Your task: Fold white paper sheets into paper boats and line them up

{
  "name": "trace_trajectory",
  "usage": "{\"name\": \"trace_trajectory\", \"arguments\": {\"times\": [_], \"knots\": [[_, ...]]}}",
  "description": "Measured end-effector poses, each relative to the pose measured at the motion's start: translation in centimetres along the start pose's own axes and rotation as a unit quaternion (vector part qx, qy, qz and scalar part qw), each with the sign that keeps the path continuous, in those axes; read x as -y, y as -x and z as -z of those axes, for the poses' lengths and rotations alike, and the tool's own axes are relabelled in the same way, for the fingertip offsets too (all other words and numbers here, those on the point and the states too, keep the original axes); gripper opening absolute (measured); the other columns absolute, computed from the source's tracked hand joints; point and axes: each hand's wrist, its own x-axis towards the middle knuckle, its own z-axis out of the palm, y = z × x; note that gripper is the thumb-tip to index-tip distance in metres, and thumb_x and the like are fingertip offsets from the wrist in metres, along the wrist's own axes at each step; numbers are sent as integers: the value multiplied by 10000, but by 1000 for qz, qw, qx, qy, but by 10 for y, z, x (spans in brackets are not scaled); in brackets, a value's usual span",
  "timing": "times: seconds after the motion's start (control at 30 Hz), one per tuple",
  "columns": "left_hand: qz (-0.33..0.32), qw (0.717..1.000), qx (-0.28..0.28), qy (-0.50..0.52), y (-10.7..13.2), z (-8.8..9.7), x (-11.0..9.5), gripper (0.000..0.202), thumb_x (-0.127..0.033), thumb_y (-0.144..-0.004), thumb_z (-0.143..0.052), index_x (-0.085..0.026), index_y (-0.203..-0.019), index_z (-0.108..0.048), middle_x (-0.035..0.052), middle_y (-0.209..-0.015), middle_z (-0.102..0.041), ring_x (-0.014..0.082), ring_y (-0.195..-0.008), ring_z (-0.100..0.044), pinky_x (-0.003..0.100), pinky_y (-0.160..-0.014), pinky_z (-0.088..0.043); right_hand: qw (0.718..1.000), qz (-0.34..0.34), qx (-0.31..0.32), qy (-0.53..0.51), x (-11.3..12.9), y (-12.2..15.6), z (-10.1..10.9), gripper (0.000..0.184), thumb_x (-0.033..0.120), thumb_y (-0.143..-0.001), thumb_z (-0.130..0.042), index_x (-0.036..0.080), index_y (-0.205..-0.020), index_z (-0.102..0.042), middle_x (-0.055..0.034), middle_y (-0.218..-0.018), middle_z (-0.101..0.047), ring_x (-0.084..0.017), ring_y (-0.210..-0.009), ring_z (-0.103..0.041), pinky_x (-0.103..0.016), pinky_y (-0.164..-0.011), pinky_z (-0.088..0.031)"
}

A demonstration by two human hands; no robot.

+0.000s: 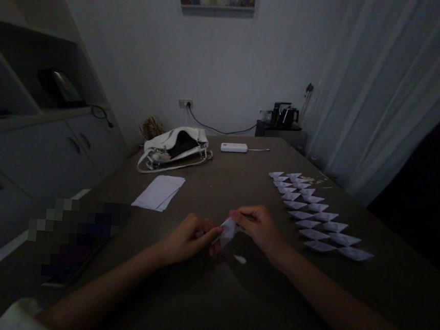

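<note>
A small folded piece of white paper (227, 229) is held above the table between both hands. My left hand (191, 238) pinches its lower left edge between thumb and fingers. With thumb and fingertips closed, my right hand (258, 229) grips the upper corner. Below the right hand, a white paper scrap (240, 259) lies on the table. Folded paper boats (314, 235) stand in two rows to the right of my hands. A stack of white paper sheets (158, 193) lies to the left, beyond the left hand.
On the brown table (237, 182), a white handbag (177, 148) sits at the back left, near a white rectangular device (234, 147) with a short cable. A blurred-out flat object (78, 245) lies at the left edge. A black kettle (288, 117) stands beyond the table.
</note>
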Motion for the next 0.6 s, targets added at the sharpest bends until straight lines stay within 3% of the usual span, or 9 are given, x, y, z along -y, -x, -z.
{"name": "trace_trajectory", "arguments": {"times": [0.23,0.43,0.6], "knots": [[-6,999,-9,-50,-2,-5,11,444,-402,-933,-351,-110,-777,-646,37,-670,-643,101,-595,-571,181,-573,-401,998,29,14,49,-9,-3,3,368,444,-780,-566,147,-572,-625,17,-509,-497,-107,-507,-446,-225,-489,-325],[-66,989,-30,-127,-6,-11,19,437,-392,-929,-360,-123,-673,-590,22,-644,-555,100,-604,-499,194,-576,-365,994,57,53,75,-19,-3,-5,362,448,-786,-554,151,-596,-637,0,-550,-562,-122,-542,-486,-228,-521,-353],[-66,988,-34,-132,-8,-14,21,502,-402,-943,-306,-119,-618,-565,23,-619,-539,92,-569,-485,196,-565,-353,996,42,44,60,-19,-4,-7,343,440,-758,-588,149,-585,-647,3,-537,-557,-119,-530,-486,-232,-517,-350]]}}
